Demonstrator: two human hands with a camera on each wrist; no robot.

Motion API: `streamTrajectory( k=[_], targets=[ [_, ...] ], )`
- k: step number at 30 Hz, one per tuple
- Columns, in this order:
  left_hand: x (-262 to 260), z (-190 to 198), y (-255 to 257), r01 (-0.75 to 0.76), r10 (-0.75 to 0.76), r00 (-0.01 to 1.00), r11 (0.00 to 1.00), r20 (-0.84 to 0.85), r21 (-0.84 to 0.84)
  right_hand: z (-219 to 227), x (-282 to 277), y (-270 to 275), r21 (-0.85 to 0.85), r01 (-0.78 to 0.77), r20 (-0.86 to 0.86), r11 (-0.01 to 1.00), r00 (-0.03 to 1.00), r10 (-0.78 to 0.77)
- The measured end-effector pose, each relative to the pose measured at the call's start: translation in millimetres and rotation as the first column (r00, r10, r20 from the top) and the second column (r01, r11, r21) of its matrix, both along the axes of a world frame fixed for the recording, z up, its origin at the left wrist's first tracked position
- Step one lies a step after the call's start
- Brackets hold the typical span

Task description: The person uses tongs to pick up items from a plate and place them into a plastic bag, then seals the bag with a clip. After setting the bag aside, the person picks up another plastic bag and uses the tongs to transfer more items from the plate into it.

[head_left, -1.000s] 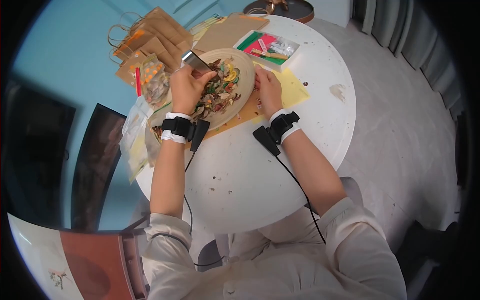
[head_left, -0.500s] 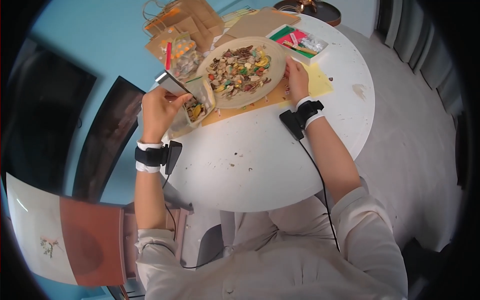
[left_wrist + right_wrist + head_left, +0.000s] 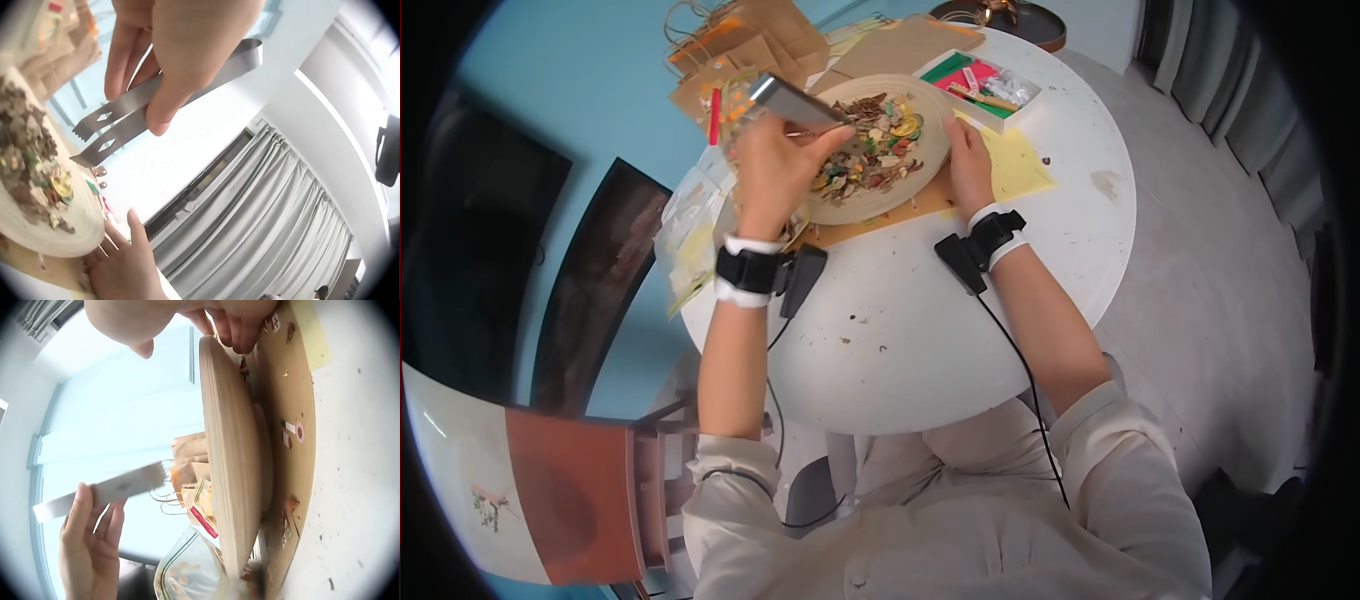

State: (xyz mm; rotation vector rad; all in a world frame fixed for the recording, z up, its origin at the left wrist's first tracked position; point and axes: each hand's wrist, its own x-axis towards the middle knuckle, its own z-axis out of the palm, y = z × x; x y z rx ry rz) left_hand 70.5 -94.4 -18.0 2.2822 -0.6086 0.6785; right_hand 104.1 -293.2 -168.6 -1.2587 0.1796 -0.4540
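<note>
Pinching a pair of silver metal tongs (image 3: 792, 100) between thumb and fingers, the person's left hand (image 3: 775, 180) has the toothed tips apart, near the mixed dried petals and slices (image 3: 888, 150) on the round, pale wooden plate (image 3: 850, 213). From where I'm standing, the right hand (image 3: 971, 172) looks relaxed, fingers extended by the near rim, thumb lifted free; how firmly they touch it, I can't tell. Those flakes look brittle, so I'd come in low, close the tips around one small clump and squeeze only enough to hold it, as hard pressure could crumble it. Light fingers against the rim would steady the plate. I'd also mind the left wrist near the clear zip bag (image 3: 175, 572) beside the plate, since a knock could tip it
</note>
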Motion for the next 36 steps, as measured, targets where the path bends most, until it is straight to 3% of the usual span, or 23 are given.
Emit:
streamTrajectory(
  k=[2, 6, 12, 14, 18, 24, 27, 32, 36],
  targets=[
    [16.0, -7.6, -24.7, -0.006, 0.004, 0.999, 0.999, 0.054, 0.033, -13.1, 11.2, -0.6, 0.044, -0.003, -0.005, 0.999, 1.0, 0.003],
    [54.6, -22.0, -54.3, 0.021, -0.022, 0.998, 1.0, -0.066, -0.007, -8.5, 7.1, -0.5, 0.147, -0.018, 0.011, 0.989, 1.0, 0.016],
    [100.2, -53.6, -56.1, 0.007, -0.006, 0.998, 1.0, -0.07, 0.005, 5.1, -5.2, -0.6, 0.142, -0.011, -0.008, 0.99, 1.0, 0.012],
    [101.1, -55.4, -54.2, -0.055, 0.059, 0.994, 0.997, -0.09, 0.053, 10.9, -7.9, 1.1, 0.133, 0.002, -0.013, 0.991, 1.0, -0.001],
    [91.4, -52.9, -51.3, -0.106, 0.115, 0.988, 0.99, -0.101, 0.09, 4.6, -2.8, 4.3, 0.121, 0.011, 0.005, 0.993, 1.0, -0.011],
    [52.6, -26.1, -32.0, -0.088, 0.09, 0.996, 0.992, 0.012, -0.085, 0.5, -0.6, -0.3, 0.087, -0.006, -0.018, 0.996, 1.0, 0.007],
    [17.6, -1.8, -3.1, -0.135, 0.135, 0.988, 0.991, 0.076, -0.014, -8.5, 6.3, -0.6, 0.076, -0.001, -0.017, 0.997, 1.0, 0.003],
    [-32.1, 17.6, 65.1, -0.266, 0.263, 0.964, 0.925, 0.051, 0.27, -3.2, 3.3, -0.8, 0.016, 0.02, -0.034, 1.0, 0.999, -0.02],
    [-50.2, 24.0, 90.1, -0.205, 0.222, 0.975, 0.88, 0.011, 0.43, -10.9, 9.3, -2.2, 0.025, 0.009, -0.036, 1.0, 0.999, -0.008]
  ],
)
